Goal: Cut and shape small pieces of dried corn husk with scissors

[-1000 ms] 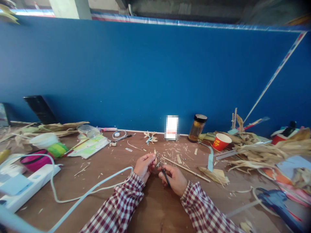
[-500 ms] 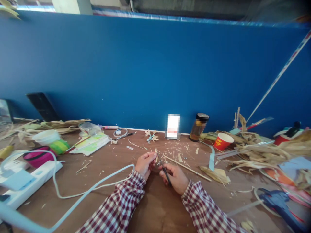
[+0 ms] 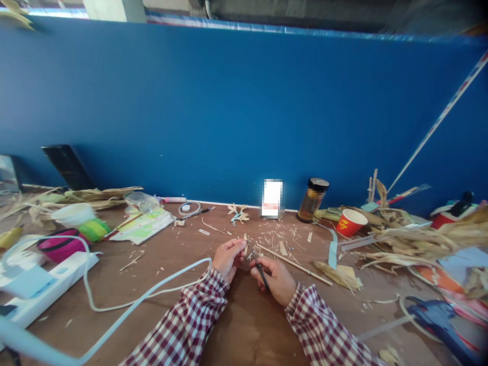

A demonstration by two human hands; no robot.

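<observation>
My left hand [image 3: 227, 256] is closed, thumb and fingers pinching a small pale strip of dried husk [image 3: 246, 238] that stands up from the fingertips. In my right hand [image 3: 277, 278] is a slim dark tool [image 3: 261, 276] with a thin pointed tip, like scissors or tweezers; I cannot tell which. Its tip reaches up beside the strip, close to my left fingertips. Just beyond my hands, a thin pale stick [image 3: 295, 264] lies slantwise among husk shreds [image 3: 276, 236]. A small husk figure with light blue ties [image 3: 238, 213] sits farther back.
A phone with a bright screen [image 3: 272, 199] leans on the blue partition [image 3: 213, 112]. Beside it stand a lidded jar [image 3: 310, 204] and a red paper cup [image 3: 351, 223]. Dried husks and a blue glue gun [image 3: 438, 315] lie right; a power strip [image 3: 57, 284] and white cable [image 3: 148, 284] lie left.
The dark tool has turned slightly in my right hand, and its tip has shifted up nearer the husk strip. My left hand has stayed almost in place.
</observation>
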